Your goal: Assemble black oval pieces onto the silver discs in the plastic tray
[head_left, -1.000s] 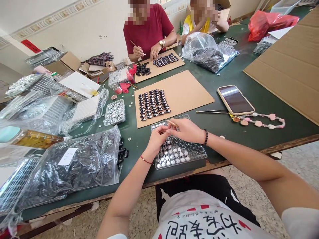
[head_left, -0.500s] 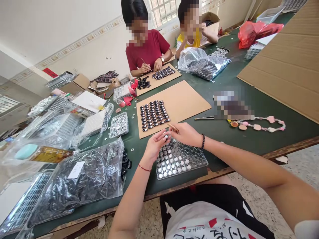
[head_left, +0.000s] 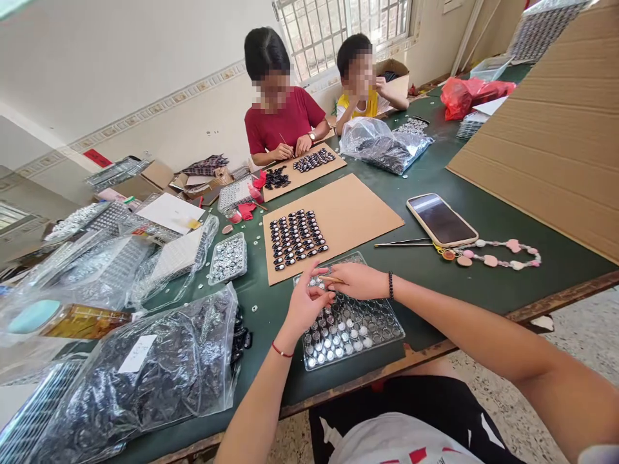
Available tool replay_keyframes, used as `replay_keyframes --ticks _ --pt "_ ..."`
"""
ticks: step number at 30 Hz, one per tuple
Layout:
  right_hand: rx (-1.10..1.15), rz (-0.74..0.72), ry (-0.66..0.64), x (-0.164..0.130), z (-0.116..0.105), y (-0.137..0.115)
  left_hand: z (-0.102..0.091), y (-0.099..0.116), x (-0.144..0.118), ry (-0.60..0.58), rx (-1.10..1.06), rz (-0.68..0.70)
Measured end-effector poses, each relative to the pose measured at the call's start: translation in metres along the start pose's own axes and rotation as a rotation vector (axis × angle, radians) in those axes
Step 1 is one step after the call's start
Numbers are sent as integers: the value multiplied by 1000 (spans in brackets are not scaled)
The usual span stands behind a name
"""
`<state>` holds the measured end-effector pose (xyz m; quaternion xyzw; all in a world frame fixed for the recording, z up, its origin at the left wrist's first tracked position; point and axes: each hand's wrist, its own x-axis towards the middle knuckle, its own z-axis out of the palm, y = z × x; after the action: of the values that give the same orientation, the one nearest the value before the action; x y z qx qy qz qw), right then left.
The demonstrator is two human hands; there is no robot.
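Over a clear plastic tray (head_left: pixel 367 347) of round white and silvery discs, my two hands meet. My right hand (head_left: pixel 360 281) is closed around a thin wooden stick (head_left: pixel 331 279), which points left toward my other hand. My left hand (head_left: pixel 307 308) has its index finger raised and its thumb bent in close to my right fingers; whatever lies between its fingertips is too small to make out. Just beyond is a brown cardboard sheet (head_left: pixel 345 212) with rows of small black pieces (head_left: pixel 296 240), each bearing a white oval.
Left stand a small tub of white discs (head_left: pixel 228 258) and a large clear bag of black pieces (head_left: pixel 159 361). A phone (head_left: pixel 442 220), tweezers (head_left: pixel 403 243) and a beaded strap (head_left: pixel 503 245) lie right. Across the table, a person in red (head_left: pixel 285 122) works at another cardboard sheet; a second person sits alongside.
My view has tilted up slightly. The black-and-white piece seen in my left fingers no longer shows, and that hand's index finger now stands away from its thumb. My right hand keeps the stick.
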<state>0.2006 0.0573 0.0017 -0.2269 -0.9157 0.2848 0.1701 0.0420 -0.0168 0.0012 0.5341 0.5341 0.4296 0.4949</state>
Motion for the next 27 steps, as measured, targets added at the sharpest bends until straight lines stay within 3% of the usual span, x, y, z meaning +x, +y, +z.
replay_keyframes --ticks 6,9,12,15,21,27 --pt "329 103 -70 -2 -8 5 1 0 -1 84 39 13" --pt "376 160 46 8 -18 20 0 -4 0 141 313 122" --pt "282 321 207 41 -35 46 2 -11 2 131 724 266" --pt "159 450 270 93 -52 76 6 -16 3 60 944 310" --pt "28 564 244 187 -61 126 7 -23 1 -6 1059 304" --pt "-23 682 183 221 -49 163 4 -25 -9 -6 1043 307"
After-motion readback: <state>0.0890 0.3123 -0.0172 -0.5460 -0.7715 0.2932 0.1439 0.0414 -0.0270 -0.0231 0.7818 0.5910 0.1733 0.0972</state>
